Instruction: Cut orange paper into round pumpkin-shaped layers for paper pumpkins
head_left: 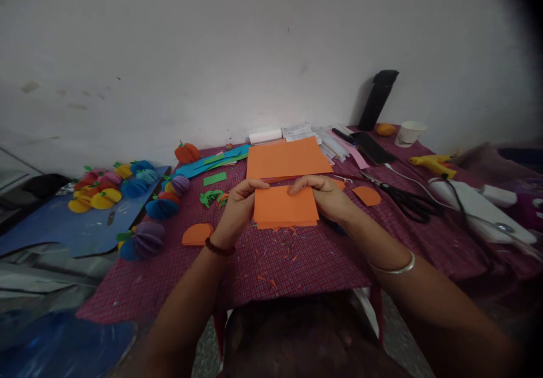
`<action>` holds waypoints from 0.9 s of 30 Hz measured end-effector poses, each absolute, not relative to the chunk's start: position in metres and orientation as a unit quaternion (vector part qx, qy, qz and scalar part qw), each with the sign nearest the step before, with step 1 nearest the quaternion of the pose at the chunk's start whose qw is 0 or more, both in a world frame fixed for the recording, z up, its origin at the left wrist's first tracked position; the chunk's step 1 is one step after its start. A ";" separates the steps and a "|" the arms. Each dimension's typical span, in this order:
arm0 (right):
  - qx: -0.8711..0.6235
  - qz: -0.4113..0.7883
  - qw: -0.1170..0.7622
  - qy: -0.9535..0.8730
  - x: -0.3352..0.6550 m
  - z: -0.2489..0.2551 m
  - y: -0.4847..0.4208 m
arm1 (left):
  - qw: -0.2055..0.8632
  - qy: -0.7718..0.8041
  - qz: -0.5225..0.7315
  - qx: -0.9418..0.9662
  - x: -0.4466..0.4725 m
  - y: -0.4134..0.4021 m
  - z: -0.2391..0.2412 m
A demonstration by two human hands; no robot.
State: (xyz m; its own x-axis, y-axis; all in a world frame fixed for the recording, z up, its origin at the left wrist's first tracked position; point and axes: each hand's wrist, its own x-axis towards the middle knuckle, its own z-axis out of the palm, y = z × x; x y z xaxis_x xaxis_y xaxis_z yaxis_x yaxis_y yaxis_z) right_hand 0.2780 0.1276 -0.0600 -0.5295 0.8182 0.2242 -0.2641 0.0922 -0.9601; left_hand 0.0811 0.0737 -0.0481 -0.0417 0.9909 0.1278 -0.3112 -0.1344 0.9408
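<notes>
Between my two hands is a small stack of orange paper, held above the table with its lower edges slightly uneven. My left hand grips the stack's left side, thumb on top. On the right side, my right hand grips it with the thumb lying on the upper face; the fingers beneath are hidden. Behind the stack lies a larger pile of orange sheets. A rounded orange paper cutout lies left of my left hand, and another orange cutout lies beyond my right hand.
Black-handled scissors, a phone, a yellow glue gun and a white power strip lie at the right. A black bottle and paper cup stand behind. Several paper pumpkins are at the left.
</notes>
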 end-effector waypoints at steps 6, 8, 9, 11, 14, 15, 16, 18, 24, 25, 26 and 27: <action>-0.223 0.630 0.420 -0.614 0.280 -0.062 0.128 | 0.520 0.365 0.625 0.454 0.078 0.075 -0.052; -0.221 0.617 0.420 -0.628 0.281 -0.063 0.129 | 0.523 0.353 0.624 0.461 0.077 0.075 -0.053; -0.219 0.609 0.421 -0.636 0.282 -0.063 0.129 | 0.525 0.347 0.624 0.464 0.077 0.075 -0.053; -0.217 0.596 0.420 -0.649 0.282 -0.063 0.130 | 0.528 0.336 0.623 0.469 0.076 0.076 -0.053; -0.221 0.583 0.418 -0.661 0.283 -0.062 0.130 | 0.527 0.326 0.622 0.479 0.074 0.076 -0.054; -0.222 0.579 0.418 -0.664 0.283 -0.062 0.130 | 0.527 0.326 0.619 0.482 0.074 0.076 -0.054; -0.224 0.576 0.418 -0.666 0.283 -0.062 0.130 | 0.527 0.327 0.616 0.486 0.073 0.076 -0.054; -0.227 0.577 0.418 -0.664 0.282 -0.062 0.130 | 0.524 0.331 0.609 0.495 0.071 0.076 -0.053; -0.215 0.563 0.423 -0.677 0.281 -0.062 0.129 | 0.529 0.318 0.614 0.493 0.073 0.076 -0.052; -0.209 0.552 0.425 -0.686 0.281 -0.062 0.129 | 0.532 0.314 0.617 0.488 0.074 0.076 -0.052; -0.204 0.542 0.426 -0.695 0.282 -0.061 0.129 | 0.533 0.314 0.619 0.484 0.075 0.076 -0.052; -0.200 0.533 0.426 -0.704 0.282 -0.061 0.128 | 0.531 0.315 0.620 0.484 0.076 0.076 -0.052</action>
State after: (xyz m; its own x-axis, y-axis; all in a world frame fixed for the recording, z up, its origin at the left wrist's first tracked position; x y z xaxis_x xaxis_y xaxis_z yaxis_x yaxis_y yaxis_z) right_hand 0.2821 0.1282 -0.0608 -0.5578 0.7344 0.3866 -0.1724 0.3531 -0.9196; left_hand 0.0758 0.0758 -0.0516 0.0319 0.9635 0.2657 -0.3548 -0.2376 0.9042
